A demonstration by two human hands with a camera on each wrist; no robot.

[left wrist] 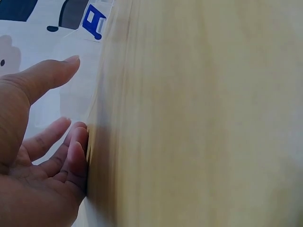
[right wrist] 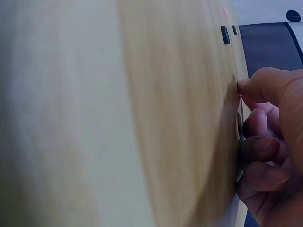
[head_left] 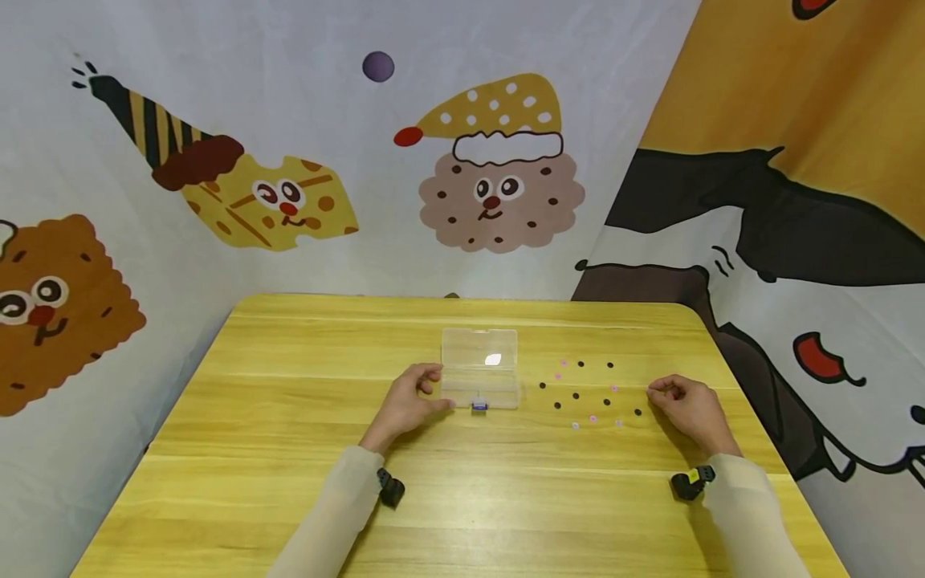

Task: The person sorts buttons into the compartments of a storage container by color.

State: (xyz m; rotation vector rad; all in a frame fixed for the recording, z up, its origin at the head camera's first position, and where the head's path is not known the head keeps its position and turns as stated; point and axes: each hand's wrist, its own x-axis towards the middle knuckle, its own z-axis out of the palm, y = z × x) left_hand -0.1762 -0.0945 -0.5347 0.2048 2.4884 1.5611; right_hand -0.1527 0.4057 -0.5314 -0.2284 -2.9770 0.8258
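Note:
A clear plastic box (head_left: 480, 387) lies on the table with its lid raised at the back and a blue latch (head_left: 479, 407) at the front. At its left side is my left hand (head_left: 412, 401), thumb extended near the front corner and fingers loosely bent by the left edge. Right of the box, several small black discs (head_left: 576, 396) and small pink discs (head_left: 593, 418) lie scattered. My right hand (head_left: 686, 408) rests at their right edge, fingers curled and thumb close to the index finger at the tabletop. Whether a disc is between those fingertips is unclear.
The wooden table (head_left: 448, 498) has its far edge against a cartoon-printed cloth (head_left: 347, 273). More of this cloth hangs on both sides. Black wrist cameras (head_left: 391, 488) sit on both sleeves. In the right wrist view, a black disc (right wrist: 225, 35) lies ahead of the thumb.

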